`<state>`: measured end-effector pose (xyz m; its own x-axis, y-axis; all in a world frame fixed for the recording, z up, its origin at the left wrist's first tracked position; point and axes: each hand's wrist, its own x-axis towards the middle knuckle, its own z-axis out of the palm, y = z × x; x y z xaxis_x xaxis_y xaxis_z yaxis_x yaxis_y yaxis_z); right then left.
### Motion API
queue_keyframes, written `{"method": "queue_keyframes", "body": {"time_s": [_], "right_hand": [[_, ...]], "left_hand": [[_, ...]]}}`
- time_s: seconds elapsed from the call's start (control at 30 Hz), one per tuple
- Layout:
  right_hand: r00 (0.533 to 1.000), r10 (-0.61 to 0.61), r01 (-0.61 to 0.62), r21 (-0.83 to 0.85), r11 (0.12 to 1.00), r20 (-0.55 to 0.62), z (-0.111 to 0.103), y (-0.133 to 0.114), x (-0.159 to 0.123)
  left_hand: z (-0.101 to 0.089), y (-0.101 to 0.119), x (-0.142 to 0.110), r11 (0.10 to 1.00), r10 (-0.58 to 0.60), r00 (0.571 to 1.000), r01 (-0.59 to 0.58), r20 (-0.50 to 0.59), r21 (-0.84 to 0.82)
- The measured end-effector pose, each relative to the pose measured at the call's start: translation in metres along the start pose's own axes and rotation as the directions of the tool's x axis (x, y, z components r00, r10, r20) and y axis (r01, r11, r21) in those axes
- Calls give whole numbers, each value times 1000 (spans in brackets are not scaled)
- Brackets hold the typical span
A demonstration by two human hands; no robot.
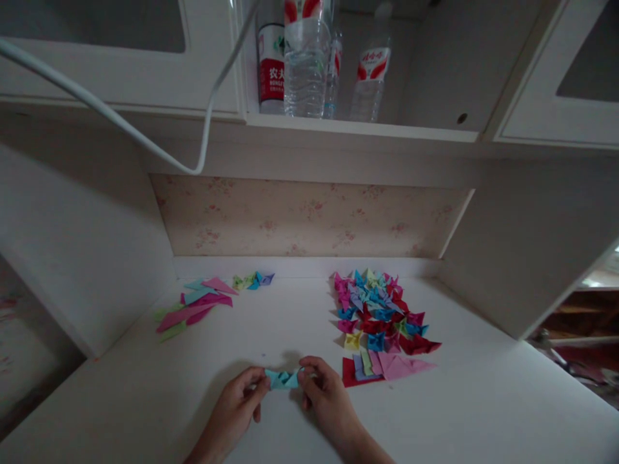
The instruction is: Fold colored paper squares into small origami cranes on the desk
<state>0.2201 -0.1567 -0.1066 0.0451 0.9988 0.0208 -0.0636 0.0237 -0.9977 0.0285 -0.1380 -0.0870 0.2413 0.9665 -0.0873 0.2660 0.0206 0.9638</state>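
Observation:
A light-blue folded paper piece [284, 379] is stretched between my two hands, just above the white desktop. My left hand [240, 396] pinches its left end between thumb and fingers. At the opposite end, my right hand [325, 392] has a similar pinch. The paper shows creases and raised points along its middle. To the right of my hands lie flat folded papers [370, 365] in red, purple, green and pink. Beyond them spreads a dense group of colourful folded paper shapes [374, 306].
More flat folded strips [198, 306] lie at the back left, beside a short row of small folded shapes [254, 280]. Above hangs a shelf with plastic bottles [307, 71] and a red-and-white can [271, 67]. A white cable [140, 143] dangles at the upper left.

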Motion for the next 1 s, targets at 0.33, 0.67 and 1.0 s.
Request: {"method": "queue_keyframes", "body": {"time_s": [0.33,0.67,1.0], "right_hand": [[985,150,-154,45,987,83,2,-18,-11],[954,-21,13,-29,1000,-298,-149,-84,3],[707,-95,-358,-470,807,-701,-363,-92,32]], "left_hand": [[-2,2,1,999,3,995,-8,104,53],[-2,-4,1,993,-46,989,30,140,111],[0,0,2,987,-80,992,65,96,148]]}}
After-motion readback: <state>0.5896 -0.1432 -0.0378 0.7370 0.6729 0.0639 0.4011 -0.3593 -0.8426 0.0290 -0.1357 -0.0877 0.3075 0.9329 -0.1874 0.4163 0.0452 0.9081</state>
